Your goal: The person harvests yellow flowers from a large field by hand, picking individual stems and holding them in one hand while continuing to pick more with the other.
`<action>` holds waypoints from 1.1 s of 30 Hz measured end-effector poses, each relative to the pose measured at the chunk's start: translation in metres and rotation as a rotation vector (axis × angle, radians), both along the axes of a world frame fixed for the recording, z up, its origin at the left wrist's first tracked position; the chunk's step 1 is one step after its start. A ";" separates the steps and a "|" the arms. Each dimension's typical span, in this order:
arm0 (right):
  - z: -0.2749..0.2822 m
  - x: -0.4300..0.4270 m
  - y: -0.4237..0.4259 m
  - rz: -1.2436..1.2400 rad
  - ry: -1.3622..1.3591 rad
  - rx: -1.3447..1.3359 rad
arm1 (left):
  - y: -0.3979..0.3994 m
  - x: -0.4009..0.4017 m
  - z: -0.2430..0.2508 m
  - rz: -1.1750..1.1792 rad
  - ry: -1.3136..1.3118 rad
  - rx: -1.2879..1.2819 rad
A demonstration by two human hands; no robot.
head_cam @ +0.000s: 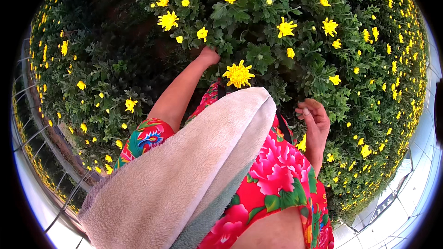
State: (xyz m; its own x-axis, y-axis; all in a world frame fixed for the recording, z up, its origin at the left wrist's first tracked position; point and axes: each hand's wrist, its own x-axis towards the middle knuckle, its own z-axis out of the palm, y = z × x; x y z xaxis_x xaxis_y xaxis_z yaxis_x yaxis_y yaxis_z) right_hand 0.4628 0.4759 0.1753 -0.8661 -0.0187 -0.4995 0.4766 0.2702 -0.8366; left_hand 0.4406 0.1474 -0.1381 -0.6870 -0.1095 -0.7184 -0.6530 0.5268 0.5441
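Observation:
My left hand (209, 56) reaches in among chrysanthemum leaves, its fingers hidden by foliage and shadow. Just above it is a small yellow bloom (202, 34). A larger open yellow chrysanthemum (238, 74) stands between my hands, close to my body. On the right, my right hand (315, 116) is held beside the green chrysanthemum leaves (337, 102) with its fingers loosely curled and the thumb near the fingertips. Whether anything small is pinched there cannot be made out. Below that hand, a yellow flower (301, 143) shows partly behind my clothing.
Dense chrysanthemum plants with yellow blooms and buds surround me. A dark gap (117, 41) runs between plants at upper left. A beige towel (180, 166) hangs over my red floral garment (277, 166) and blocks the lower view. Wire netting (38, 135) lies at far left.

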 end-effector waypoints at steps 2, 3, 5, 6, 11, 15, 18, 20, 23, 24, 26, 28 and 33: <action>0.003 0.014 0.013 -0.085 -0.012 0.038 | -0.003 0.005 -0.017 -0.161 -0.051 -0.016; 0.001 0.022 0.021 -0.103 -0.012 0.046 | -0.002 0.003 -0.012 -0.153 -0.053 0.022; -0.003 0.034 0.030 -0.172 -0.058 0.099 | 0.003 0.004 0.000 -0.187 0.024 -0.056; -0.004 0.038 0.031 -0.176 -0.060 0.100 | 0.004 0.004 0.003 -0.203 0.100 -0.141; -0.013 0.040 0.029 -0.038 -0.099 0.222 | -0.009 0.017 -0.046 -0.102 0.116 -0.219; -0.015 0.035 0.029 0.017 -0.108 0.234 | -0.015 0.005 -0.051 -0.378 -0.056 -0.279; -0.020 0.038 0.034 0.038 -0.104 0.288 | -0.002 0.003 -0.016 0.399 -0.241 0.250; -0.023 0.039 0.032 0.078 -0.089 0.331 | -0.020 0.009 -0.018 -0.010 -0.069 0.102; -0.022 0.039 0.025 0.125 -0.082 0.419 | -0.020 0.000 0.053 0.033 -0.243 0.180; -0.023 0.039 0.025 0.131 -0.077 0.412 | -0.027 0.005 0.061 0.040 -0.240 0.174; -0.027 0.038 0.026 0.179 -0.110 0.436 | -0.051 0.020 0.073 0.227 -0.232 0.428; -0.031 0.038 0.029 0.206 -0.088 0.458 | -0.076 0.025 0.113 0.290 -0.265 0.494; -0.036 0.034 0.029 0.270 -0.033 0.538 | -0.146 0.053 0.101 0.016 -0.336 0.058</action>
State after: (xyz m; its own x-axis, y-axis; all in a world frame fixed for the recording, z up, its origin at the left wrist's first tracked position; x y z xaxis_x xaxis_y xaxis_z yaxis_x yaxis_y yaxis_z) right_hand 0.4973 0.5053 0.1390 -0.8499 0.0269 -0.5262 0.3555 0.7663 -0.5351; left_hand 0.4939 0.0016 -0.0369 -0.4092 -0.0710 -0.9097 -0.8089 0.4895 0.3256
